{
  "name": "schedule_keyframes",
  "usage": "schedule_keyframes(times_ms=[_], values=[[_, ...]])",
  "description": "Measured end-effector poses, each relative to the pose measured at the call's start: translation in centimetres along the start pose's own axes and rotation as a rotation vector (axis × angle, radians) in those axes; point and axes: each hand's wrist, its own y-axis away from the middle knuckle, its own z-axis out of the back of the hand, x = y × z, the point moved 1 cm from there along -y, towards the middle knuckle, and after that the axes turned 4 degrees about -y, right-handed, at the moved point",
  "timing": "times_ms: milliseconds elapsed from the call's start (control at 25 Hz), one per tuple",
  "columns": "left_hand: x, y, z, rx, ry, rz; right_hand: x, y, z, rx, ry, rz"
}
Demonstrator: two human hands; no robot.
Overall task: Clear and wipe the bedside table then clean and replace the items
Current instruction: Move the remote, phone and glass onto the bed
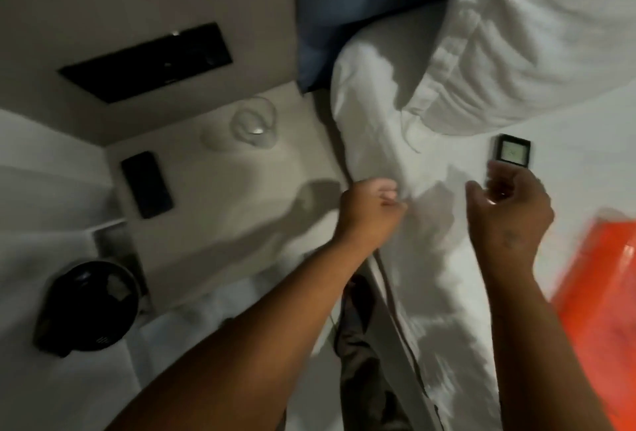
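Observation:
The grey bedside table [223, 196] stands left of the bed. On it are a clear glass [254, 126] at the back and a black phone [146, 184] lying flat at the left. A small black remote with a pale screen [512, 154] is over the white bed sheet [430, 258]. My right hand [509, 210] curls round its lower end. My left hand [370, 207] hovers at the bed's edge beside the table with its fingers curled, and I see nothing in it. The picture is motion-blurred.
A black switch panel [148, 62] is set in the wall above the table. A round black bin [89, 313] stands on the floor at the lower left. White pillows [516, 52] lie at the bed's head, and an orange sheet-like thing [599, 293] is at the right edge.

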Motion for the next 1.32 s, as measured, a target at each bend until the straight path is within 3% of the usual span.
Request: schedule_keyframes(times_ms=[80,160,200,280,400,520,720,880,1080,1320], values=[[4.4,-1.3,7.6,-0.17,-0.018,0.037,3.4,3.9,-7.1,0.202,-0.24,0.076],[8.6,-2.9,15.3,-0.309,-0.196,0.138,5.9,7.4,-15.0,0.464,-0.428,0.006],[10.5,-3.8,18.8,-0.332,-0.358,0.196,7.2,8.6,-18.7,0.575,-0.473,-0.05],[14.3,-5.4,23.9,-0.219,-0.733,0.222,8.3,9.4,-25.6,0.702,-0.346,-0.077],[16.9,-6.7,24.5,-0.077,-1.031,0.053,8.6,7.6,-31.3,0.735,-0.258,-0.071],[18.5,-7.7,21.9,-0.189,-1.131,-0.105,8.1,5.8,-34.1,0.658,-0.349,-0.074],[20.5,-8.1,20.1,-0.373,-1.184,-0.143,9.0,4.7,-36.4,0.637,-0.392,0.021],[20.9,-8.3,20.3,-0.377,-1.209,-0.201,9.9,5.5,-32.8,0.569,-0.473,0.097],[21.5,-8.1,20.1,-0.391,-1.247,-0.259,8.3,5.1,-18.2,0.376,-0.52,0.13],[20.2,-8.3,19.2,-0.37,-1.314,-0.358,0.1,-1.6,-2.7,0.066,-0.177,-0.045]])
